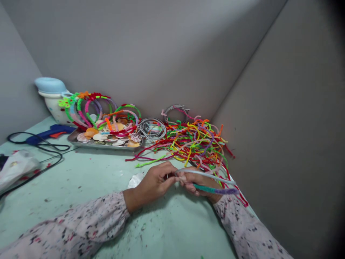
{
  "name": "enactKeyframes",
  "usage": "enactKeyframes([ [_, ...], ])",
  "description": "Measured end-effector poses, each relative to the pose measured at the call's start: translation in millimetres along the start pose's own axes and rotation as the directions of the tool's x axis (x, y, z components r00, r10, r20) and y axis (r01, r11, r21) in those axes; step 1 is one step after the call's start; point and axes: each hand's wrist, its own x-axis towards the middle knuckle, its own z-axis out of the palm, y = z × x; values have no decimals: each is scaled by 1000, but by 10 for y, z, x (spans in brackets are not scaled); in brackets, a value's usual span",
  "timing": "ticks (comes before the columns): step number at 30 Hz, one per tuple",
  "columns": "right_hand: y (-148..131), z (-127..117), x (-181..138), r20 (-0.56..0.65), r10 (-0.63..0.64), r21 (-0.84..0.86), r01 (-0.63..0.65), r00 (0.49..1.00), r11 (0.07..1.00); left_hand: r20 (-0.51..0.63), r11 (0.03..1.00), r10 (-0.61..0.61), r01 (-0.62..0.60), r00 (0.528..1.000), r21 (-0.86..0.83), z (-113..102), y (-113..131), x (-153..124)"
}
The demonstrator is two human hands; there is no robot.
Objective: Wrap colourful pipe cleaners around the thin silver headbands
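Note:
My left hand (155,183) and my right hand (198,183) meet over the pale green table (88,180), near its right side. Both pinch a thin grey headband (212,176) that arcs away to the right. A teal and purple pipe cleaner (215,190) runs along under the headband, held by my right hand. Both hands are closed with fingertips pressed together at the headband's end. Just behind them lies a tangled heap of coloured pipe cleaners (194,142).
A metal tray (81,143) holds seashells and several wrapped headbands. Bare wire headbands (153,127) lie beside it. A blue glue gun (51,133) with black cord, a white pot with blue lid (52,95) and a plastic bag (16,167) sit left. Grey walls enclose the corner.

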Motion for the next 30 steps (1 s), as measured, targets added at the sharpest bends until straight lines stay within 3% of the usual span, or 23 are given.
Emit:
enactKeyframes([
  [5,45,-40,-12,43,37,59,-39,998,997,105,1000,29,-30,994,9,-36,-5,25],
  [8,23,-18,-3,1,37,29,-37,999,999,130,1000,-6,7,992,-8,-44,-36,44],
  [12,-35,69,39,-180,-88,-83,74,980,994,74,985,-139,146,987,-88,-31,-110,50],
  [15,-22,126,79,-339,-225,-193,167,914,967,16,953,-247,246,969,-179,-7,-179,39],
  [17,14,149,100,-384,-294,-301,182,876,936,-10,932,-296,286,955,-222,7,-221,34],
  [24,56,245,104,-332,-481,-657,167,811,735,-15,926,-342,334,940,-178,17,-274,38],
  [30,54,232,101,-358,-474,-654,147,804,742,12,931,-319,315,948,-185,-2,-250,36],
])
